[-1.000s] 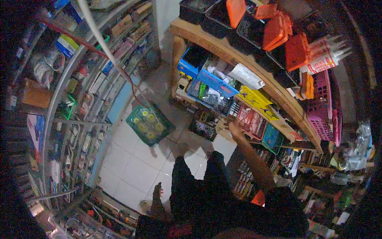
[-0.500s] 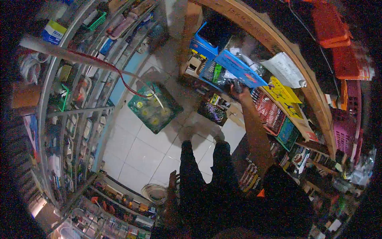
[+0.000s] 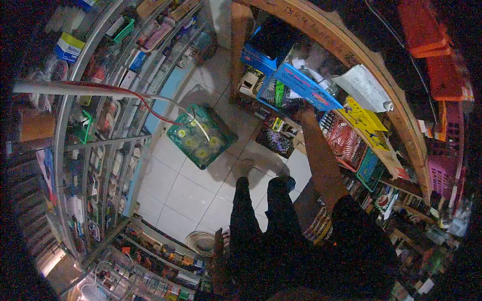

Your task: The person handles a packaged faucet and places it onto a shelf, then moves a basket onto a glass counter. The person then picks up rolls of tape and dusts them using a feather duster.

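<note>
Right hand [image 3: 304,113], two o'clock, is beside plastic packets [image 3: 292,94]; I can't judge its grip, nor the left hand's [image 3: 219,242]. Probably light, slippery: pinch edges.

Crate [image 3: 230,137], green, angled on white floor tiles [image 3: 173,175]. Cable coil [image 3: 193,242], pale, lying well apart from crate. Box [image 3: 69,47], yellow and blue (marked "Nitto"), upper left. Basket [image 3: 442,174], pink, perforated, far right. Lids [image 3: 424,30], orange, upper right.

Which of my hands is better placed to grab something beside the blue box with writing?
Probably your right hand: it is up close to that blue box, with the arm stretched toward it. Your left hand hangs low, away from the box and beside the pale coil.
</note>
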Demonstrator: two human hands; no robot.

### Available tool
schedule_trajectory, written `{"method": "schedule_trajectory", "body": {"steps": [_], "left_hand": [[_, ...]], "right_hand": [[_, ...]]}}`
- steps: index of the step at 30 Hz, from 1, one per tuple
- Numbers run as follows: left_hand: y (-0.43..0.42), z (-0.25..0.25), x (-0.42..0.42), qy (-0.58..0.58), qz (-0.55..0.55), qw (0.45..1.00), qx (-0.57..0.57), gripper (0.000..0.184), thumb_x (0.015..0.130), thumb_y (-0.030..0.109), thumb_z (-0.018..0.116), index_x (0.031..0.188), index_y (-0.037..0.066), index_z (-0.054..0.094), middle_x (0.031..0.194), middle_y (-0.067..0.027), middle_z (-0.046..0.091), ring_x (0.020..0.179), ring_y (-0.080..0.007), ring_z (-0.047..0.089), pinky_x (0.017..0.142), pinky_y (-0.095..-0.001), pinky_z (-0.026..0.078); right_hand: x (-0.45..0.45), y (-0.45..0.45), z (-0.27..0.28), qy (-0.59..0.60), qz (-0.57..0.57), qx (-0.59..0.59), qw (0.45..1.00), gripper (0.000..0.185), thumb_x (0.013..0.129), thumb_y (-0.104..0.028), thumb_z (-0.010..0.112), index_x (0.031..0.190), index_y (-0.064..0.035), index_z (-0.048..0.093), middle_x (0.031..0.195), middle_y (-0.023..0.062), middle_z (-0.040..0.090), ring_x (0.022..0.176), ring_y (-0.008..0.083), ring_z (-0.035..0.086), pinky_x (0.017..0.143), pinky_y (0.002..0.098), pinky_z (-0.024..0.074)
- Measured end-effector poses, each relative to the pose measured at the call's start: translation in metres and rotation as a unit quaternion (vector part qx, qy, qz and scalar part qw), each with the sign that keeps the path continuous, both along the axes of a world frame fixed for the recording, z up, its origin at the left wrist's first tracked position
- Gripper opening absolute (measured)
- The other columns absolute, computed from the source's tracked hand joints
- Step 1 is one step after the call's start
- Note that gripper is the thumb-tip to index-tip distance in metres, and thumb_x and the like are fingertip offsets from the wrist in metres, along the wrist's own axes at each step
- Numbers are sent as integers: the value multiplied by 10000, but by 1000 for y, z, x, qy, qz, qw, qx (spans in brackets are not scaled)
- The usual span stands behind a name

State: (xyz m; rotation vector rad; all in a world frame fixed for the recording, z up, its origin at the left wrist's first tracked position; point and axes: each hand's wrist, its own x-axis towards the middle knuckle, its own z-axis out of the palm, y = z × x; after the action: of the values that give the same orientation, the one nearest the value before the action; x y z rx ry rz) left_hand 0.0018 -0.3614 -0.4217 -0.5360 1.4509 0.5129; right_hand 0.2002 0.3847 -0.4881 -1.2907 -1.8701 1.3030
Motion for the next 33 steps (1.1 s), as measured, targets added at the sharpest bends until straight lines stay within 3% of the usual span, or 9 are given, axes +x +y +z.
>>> {"method": "schedule_trajectory", "body": {"steps": [11, 15, 16, 17, 20, 24, 26, 28, 33], "left_hand": [[-1, 17, 9, 37, 16, 999, 11, 608, 855, 519, 549, 1375, 243, 396, 1255, -75, 552, 1060, -309, 566, 734, -511, 486], [1, 32, 6, 56, 15, 998, 14, 604, 853, 516, 554, 1370, 245, 398, 1239, -76, 566, 1057, -304, 572, 734, -505, 489], [-4, 31, 4, 58, 14, 998, 15, 603, 853, 515, 555, 1369, 245, 399, 1236, -77, 569, 1057, -303, 573, 734, -503, 490], [-2, 32, 0, 63, 12, 998, 18, 603, 852, 514, 557, 1368, 246, 399, 1232, -77, 572, 1056, -302, 574, 734, -501, 490], [4, 33, -10, 87, 4, 996, 36, 600, 851, 511, 561, 1365, 247, 401, 1220, -79, 583, 1054, -299, 578, 734, -497, 492], [28, 22, -31, 130, -11, 988, 83, 596, 849, 508, 566, 1361, 249, 404, 1204, -81, 596, 1051, -294, 584, 734, -490, 495], [48, 13, -40, 156, -26, 979, 126, 595, 848, 506, 569, 1358, 250, 405, 1196, -82, 603, 1049, -292, 586, 734, -487, 497], [75, 9, -50, 178, -54, 965, 184, 585, 860, 489, 560, 1364, 239, 402, 1214, -84, 597, 1066, -288, 584, 734, -475, 500], [200, 93, -67, 195, -102, 928, 302, 551, 931, 477, 472, 1374, 159, 399, 1298, -88, 554, 1135, -246, 560, 819, -451, 474]], "right_hand": [[19, 10, -32, 91, -132, -86, 983, 321, 910, -374, 481, 1032, -96, 586, 949, 123, 632, 882, 298, 608, 786, 451, 524], [12, 7, -40, 159, -231, -15, 960, 310, 932, -353, 443, 1061, -98, 563, 951, 118, 618, 852, 288, 607, 733, 420, 544], [13, 26, -46, 348, -324, -143, 868, 295, 936, -333, 441, 1070, -96, 554, 954, 118, 611, 839, 286, 605, 713, 413, 550], [17, 37, -55, 514, -394, -262, 716, 281, 939, -314, 439, 1079, -94, 544, 957, 118, 604, 826, 285, 602, 693, 405, 556], [34, 40, -84, 544, -497, -276, 617, 222, 913, -245, 527, 1063, -83, 549, 913, 105, 593, 751, 243, 593, 636, 405, 569], [10, -2, 10, 378, -452, -245, 770, 212, 906, -166, 579, 1096, -75, 552, 988, 83, 609, 819, 221, 605, 716, 377, 585], [10, -33, 45, 447, -343, -255, 786, 209, 921, -173, 587, 1104, -79, 554, 1003, 66, 611, 866, 204, 608, 761, 367, 581], [-4, -69, 97, 417, -350, -286, 788, 211, 936, -214, 580, 1098, -79, 558, 1000, 52, 612, 899, 192, 606, 791, 357, 573], [9, -176, 116, 273, -269, -141, 913, 288, 932, -309, 595, 1102, -79, 559, 1011, 55, 605, 950, 175, 599, 843, 382, 539]]}}
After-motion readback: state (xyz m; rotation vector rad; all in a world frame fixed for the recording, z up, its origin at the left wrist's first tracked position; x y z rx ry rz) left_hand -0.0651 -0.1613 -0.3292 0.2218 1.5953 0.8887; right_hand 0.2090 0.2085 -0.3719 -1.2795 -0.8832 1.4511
